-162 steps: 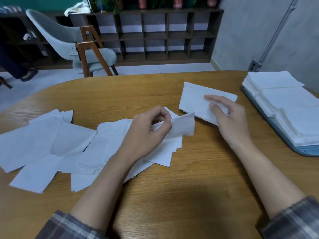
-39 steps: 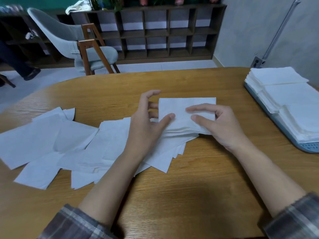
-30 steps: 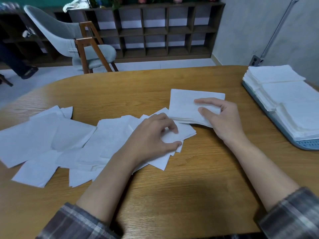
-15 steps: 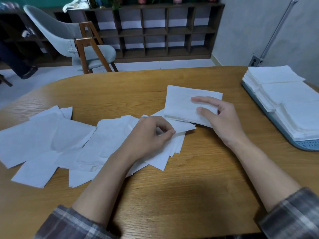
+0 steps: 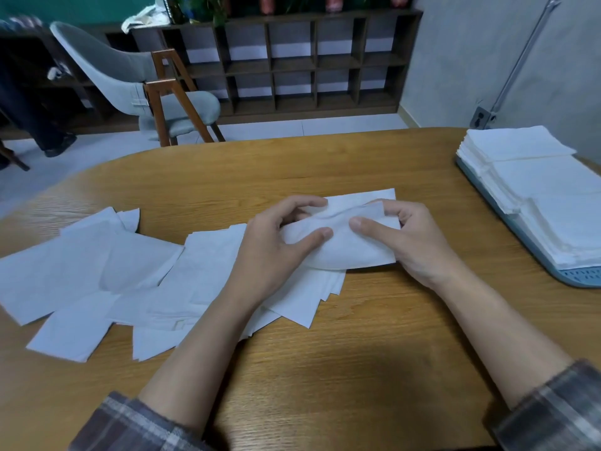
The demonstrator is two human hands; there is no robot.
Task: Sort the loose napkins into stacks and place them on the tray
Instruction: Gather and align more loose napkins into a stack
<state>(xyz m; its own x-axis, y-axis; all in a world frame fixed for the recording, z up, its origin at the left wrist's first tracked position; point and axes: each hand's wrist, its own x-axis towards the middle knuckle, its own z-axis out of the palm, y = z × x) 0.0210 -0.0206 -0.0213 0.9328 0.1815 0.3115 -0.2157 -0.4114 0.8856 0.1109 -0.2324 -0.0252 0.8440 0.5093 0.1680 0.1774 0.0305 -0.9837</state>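
Near the middle of the frame, a small bundle of napkins (image 5: 344,247) is held between both hands just above the wooden table (image 5: 325,369). The bundle is pinched at its left end by the left hand (image 5: 273,252), with the thumb laid on the near face and the curled fingers hooked over the far edge. Its right end is gripped in the same way by the right hand (image 5: 413,242), thumb on top and fingers curled behind. The top sheet is bowed downward along its near edge, and a flatter white edge is seen behind it; how many sheets are in the bundle cannot be told. The lower edge of the bundle overlaps the right end of the loose napkins (image 5: 97,271), which are spread in an untidy, overlapping layer across the left and centre of the table. At the right edge of the frame, well apart from the hands, a blue-grey tray (image 5: 582,277) is set on the table, and neat white napkin stacks (image 5: 553,196) are lined up on it in a row. Plaid sleeves (image 5: 553,415) are seen at the bottom corners. Beyond the table, in the upper left, a grey chair (image 5: 130,79) with wooden legs is placed before a dark shelf unit (image 5: 292,63).
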